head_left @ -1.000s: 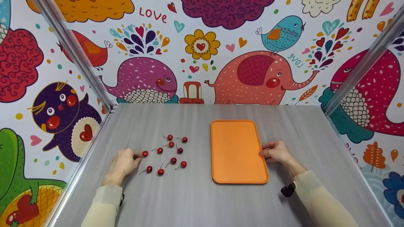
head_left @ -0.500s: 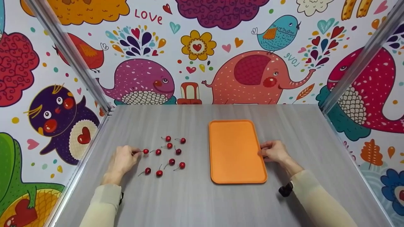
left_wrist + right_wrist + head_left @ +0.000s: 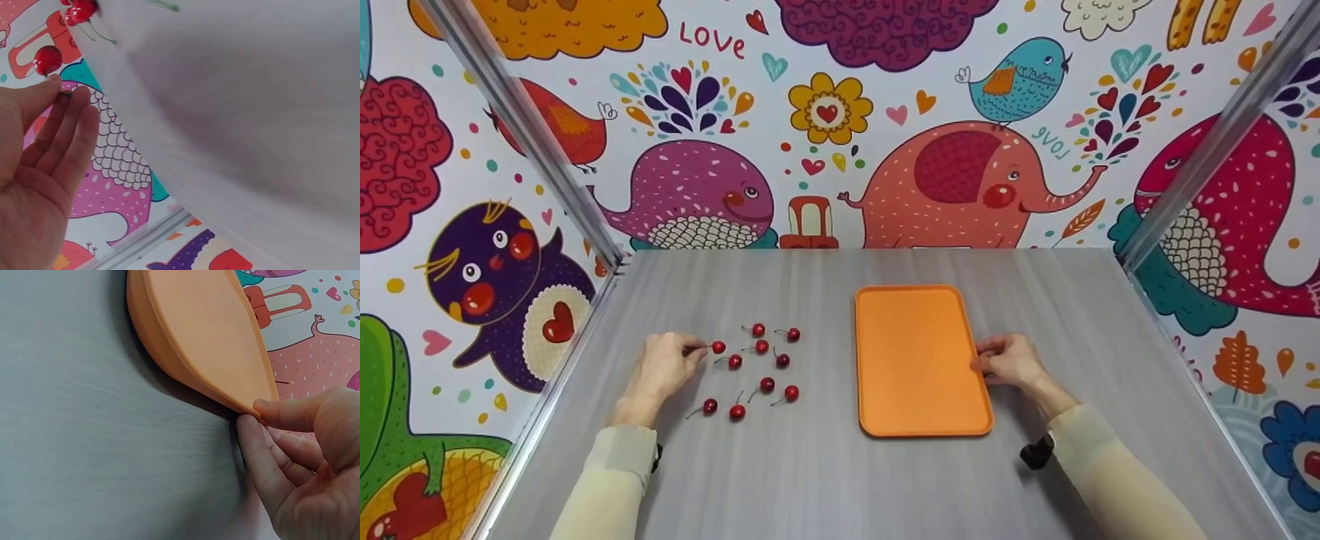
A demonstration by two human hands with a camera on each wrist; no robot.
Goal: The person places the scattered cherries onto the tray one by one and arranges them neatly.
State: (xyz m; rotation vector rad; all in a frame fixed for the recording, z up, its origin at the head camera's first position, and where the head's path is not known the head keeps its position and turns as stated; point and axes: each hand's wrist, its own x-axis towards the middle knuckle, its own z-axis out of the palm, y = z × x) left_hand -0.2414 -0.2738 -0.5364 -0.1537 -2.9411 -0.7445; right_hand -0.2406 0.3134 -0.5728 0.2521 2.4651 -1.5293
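Observation:
Between thumb and fingertips, my left hand [image 3: 664, 367] pinches a red cherry [image 3: 718, 347] by its stem. In the left wrist view that cherry [image 3: 48, 60] stands out past the thumb tip, its stem partly hidden by the fingers. Several more cherries with stems, among them a near one [image 3: 734, 361] and a dark one [image 3: 783, 361], lie scattered on the grey table to the right of this hand. An orange rectangular tray [image 3: 922, 360] lies right of the cherries. My right hand [image 3: 1014, 361] pinches the tray's right rim, thumb on top and fingers below in the right wrist view.
The grey table [image 3: 810, 480] meets a wall [image 3: 840, 45] printed with cartoon animals at the back. Metal frame posts [image 3: 532, 135] rise at the back corners. Bare tabletop separates the cherries from the tray.
My left hand has moved forward and a little right, carrying the pinched cherry away from its earlier place. My right hand keeps its grip on the tray rim; the view has shifted slightly.

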